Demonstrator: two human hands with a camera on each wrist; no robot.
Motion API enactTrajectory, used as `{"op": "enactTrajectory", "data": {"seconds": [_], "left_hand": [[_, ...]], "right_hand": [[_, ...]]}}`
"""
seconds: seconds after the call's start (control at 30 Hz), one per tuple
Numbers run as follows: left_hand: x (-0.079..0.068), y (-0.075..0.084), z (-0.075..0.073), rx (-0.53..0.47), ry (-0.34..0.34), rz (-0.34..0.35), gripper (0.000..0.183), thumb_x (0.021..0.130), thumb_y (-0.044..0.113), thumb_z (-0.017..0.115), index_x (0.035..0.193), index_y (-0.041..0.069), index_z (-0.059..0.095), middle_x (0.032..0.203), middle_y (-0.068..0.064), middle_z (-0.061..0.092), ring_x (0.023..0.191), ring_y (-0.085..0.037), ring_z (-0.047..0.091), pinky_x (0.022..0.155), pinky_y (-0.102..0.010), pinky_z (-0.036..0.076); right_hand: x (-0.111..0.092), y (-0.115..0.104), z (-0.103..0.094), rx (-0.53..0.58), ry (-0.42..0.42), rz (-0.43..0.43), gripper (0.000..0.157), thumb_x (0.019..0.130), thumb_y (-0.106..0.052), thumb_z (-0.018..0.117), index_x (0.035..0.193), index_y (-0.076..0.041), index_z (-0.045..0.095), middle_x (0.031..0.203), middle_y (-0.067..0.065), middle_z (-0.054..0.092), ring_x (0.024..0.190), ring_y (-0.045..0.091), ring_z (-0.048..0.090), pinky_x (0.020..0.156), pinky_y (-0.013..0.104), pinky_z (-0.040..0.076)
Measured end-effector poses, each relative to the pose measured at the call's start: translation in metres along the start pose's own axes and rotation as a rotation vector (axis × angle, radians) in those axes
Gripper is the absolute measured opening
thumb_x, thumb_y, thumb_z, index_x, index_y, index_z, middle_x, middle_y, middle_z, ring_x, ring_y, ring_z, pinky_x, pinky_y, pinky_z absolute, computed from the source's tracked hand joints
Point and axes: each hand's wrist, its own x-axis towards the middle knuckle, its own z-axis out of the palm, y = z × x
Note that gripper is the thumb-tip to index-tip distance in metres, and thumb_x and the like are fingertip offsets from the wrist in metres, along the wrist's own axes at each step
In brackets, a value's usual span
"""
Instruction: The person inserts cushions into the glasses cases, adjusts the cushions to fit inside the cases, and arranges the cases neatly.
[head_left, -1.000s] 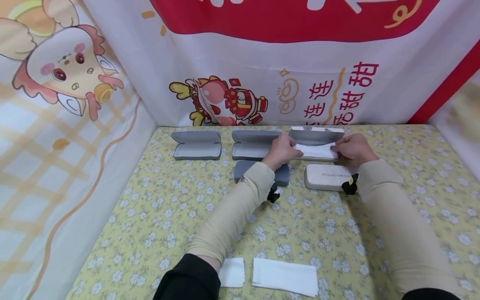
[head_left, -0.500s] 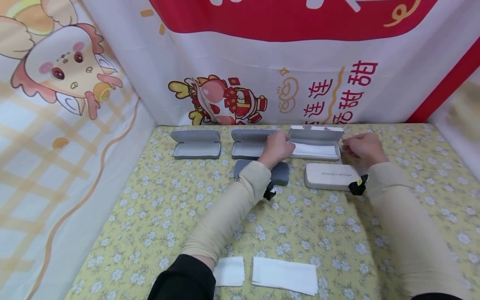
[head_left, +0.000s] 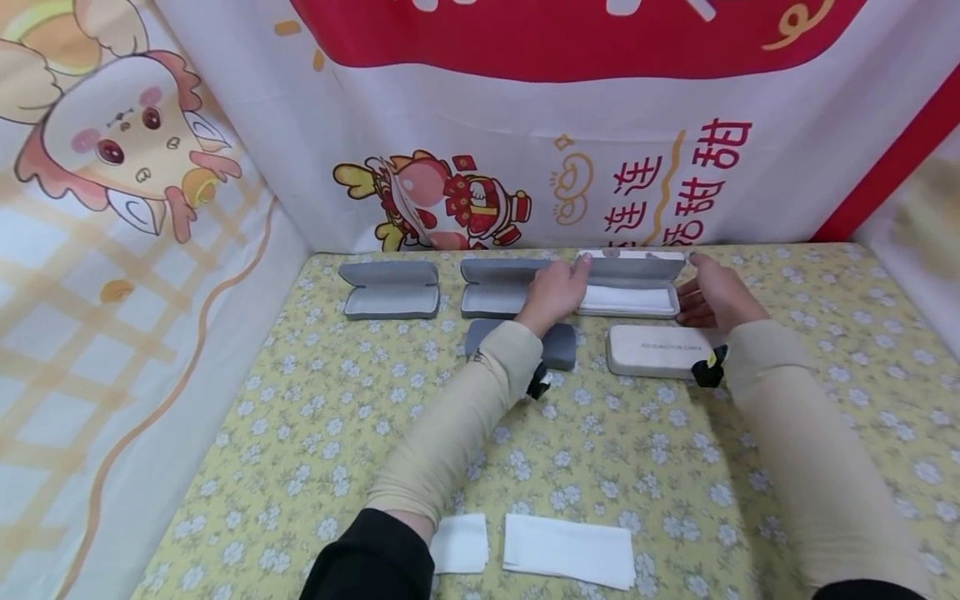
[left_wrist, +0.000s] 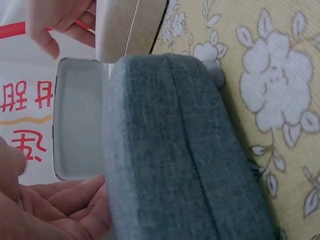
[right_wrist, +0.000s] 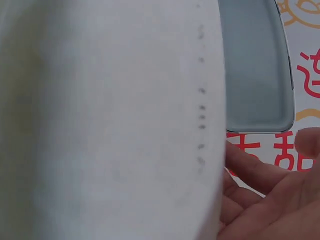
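Loosely flanking the open white glasses case (head_left: 637, 267) at the back of the floral tablecloth (head_left: 337, 442): left hand (head_left: 553, 295) and right hand (head_left: 718, 293), thumbs spread from fingers, nothing gripped. At the left end, thumb raised by the lid, other fingers largely hidden from above; at the right end, thumb by the lid's corner, actual contact hard to confirm. Inside, a folded white cloth (head_left: 628, 300), unseen in both wrist views. Behind the left hand, an open grey case (head_left: 491, 298), partly covered; nearer, a closed grey case (head_left: 559, 347) crossed by the beige sleeve (head_left: 450, 450). On the closed white case (head_left: 652, 360), lettering too small to read.
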Motion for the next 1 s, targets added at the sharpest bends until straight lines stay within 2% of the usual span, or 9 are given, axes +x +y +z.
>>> {"op": "enactTrajectory", "data": {"seconds": [0.03, 0.1, 0.2, 0.27, 0.4, 0.5, 0.6, 0.77, 1.0], "left_hand": [[-0.0006, 0.0003, 0.0007, -0.010, 0.011, -0.004, 0.067, 0.106, 0.060, 0.026, 0.083, 0.008, 0.061, 0.080, -0.009, 0.057, 0.075, -0.024, 0.055, 0.075, -0.037, 0.046], [-0.0017, 0.0013, 0.0018, -0.030, 0.022, -0.015, 0.074, 0.103, 0.067, 0.023, 0.113, 0.008, 0.066, 0.110, -0.010, 0.065, 0.103, -0.027, 0.060, 0.091, -0.040, 0.046], [-0.0027, 0.0033, 0.0025, -0.043, 0.024, -0.024, 0.079, 0.100, 0.071, 0.022, 0.151, 0.015, 0.045, 0.147, -0.006, 0.051, 0.136, -0.031, 0.045, 0.108, -0.046, 0.038], [-0.0024, 0.0036, 0.0019, -0.055, 0.014, -0.023, 0.079, 0.100, 0.071, 0.022, 0.159, 0.020, 0.029, 0.158, -0.002, 0.039, 0.144, -0.032, 0.034, 0.113, -0.048, 0.032], [-0.0020, 0.0025, -0.0013, -0.082, -0.005, -0.013, 0.071, 0.101, 0.069, 0.023, 0.161, 0.030, 0.022, 0.162, 0.006, 0.032, 0.149, -0.031, 0.023, 0.117, -0.050, 0.024], [-0.0019, 0.0014, -0.0028, -0.102, -0.017, -0.002, 0.068, 0.102, 0.069, 0.023, 0.160, 0.034, 0.025, 0.161, 0.008, 0.034, 0.150, -0.031, 0.020, 0.117, -0.052, 0.021], [-0.0016, 0.0003, -0.0027, -0.096, -0.021, 0.019, 0.067, 0.102, 0.068, 0.023, 0.158, 0.033, 0.032, 0.158, 0.006, 0.038, 0.149, -0.031, 0.024, 0.117, -0.051, 0.023], [-0.0003, -0.0030, -0.0020, -0.099, -0.011, 0.055, 0.062, 0.103, 0.065, 0.025, 0.153, 0.032, 0.041, 0.154, 0.007, 0.044, 0.144, -0.026, 0.034, 0.114, -0.046, 0.031], [-0.0008, -0.0044, -0.0030, -0.137, -0.025, 0.069, 0.050, 0.104, 0.063, 0.030, 0.136, 0.033, 0.052, 0.145, 0.007, 0.051, 0.138, -0.023, 0.043, 0.107, -0.044, 0.039]], "right_hand": [[-0.0008, -0.0011, 0.0002, -0.003, -0.007, 0.007, 0.088, 0.099, -0.069, 0.018, 0.132, 0.006, 0.049, 0.104, 0.016, 0.063, 0.085, 0.029, 0.067, 0.075, 0.040, 0.055], [-0.0023, -0.0023, -0.0002, -0.014, -0.025, 0.008, 0.098, 0.094, -0.078, 0.015, 0.133, 0.006, 0.048, 0.108, 0.018, 0.062, 0.086, 0.031, 0.067, 0.075, 0.041, 0.055], [-0.0030, -0.0034, 0.0001, -0.045, -0.040, 0.005, 0.112, 0.086, -0.088, 0.015, 0.137, 0.007, 0.045, 0.115, 0.021, 0.059, 0.088, 0.032, 0.068, 0.075, 0.041, 0.054], [-0.0023, -0.0043, 0.0010, -0.060, -0.038, 0.004, 0.115, 0.084, -0.090, 0.021, 0.140, 0.008, 0.043, 0.119, 0.022, 0.057, 0.088, 0.031, 0.068, 0.075, 0.040, 0.055], [0.0005, -0.0055, 0.0019, -0.075, -0.032, 0.003, 0.117, 0.082, -0.091, 0.027, 0.141, 0.009, 0.041, 0.119, 0.023, 0.056, 0.087, 0.029, 0.069, 0.076, 0.039, 0.056], [0.0020, -0.0047, 0.0011, -0.081, -0.042, -0.003, 0.120, 0.081, -0.092, 0.021, 0.141, 0.010, 0.040, 0.114, 0.023, 0.058, 0.086, 0.030, 0.069, 0.076, 0.040, 0.055], [0.0032, -0.0030, 0.0018, -0.069, -0.035, -0.010, 0.118, 0.083, -0.090, 0.019, 0.138, 0.011, 0.042, 0.108, 0.022, 0.060, 0.083, 0.030, 0.069, 0.074, 0.040, 0.056], [0.0055, -0.0018, 0.0040, -0.036, 0.008, 0.006, 0.099, 0.094, -0.077, 0.024, 0.137, 0.010, 0.044, 0.112, 0.022, 0.057, 0.081, 0.030, 0.070, 0.072, 0.040, 0.057], [0.0042, 0.0019, 0.0014, -0.003, -0.004, 0.015, 0.086, 0.096, -0.065, 0.031, 0.137, 0.010, 0.046, 0.108, 0.019, 0.060, 0.081, 0.027, 0.070, 0.073, 0.037, 0.058]]}}
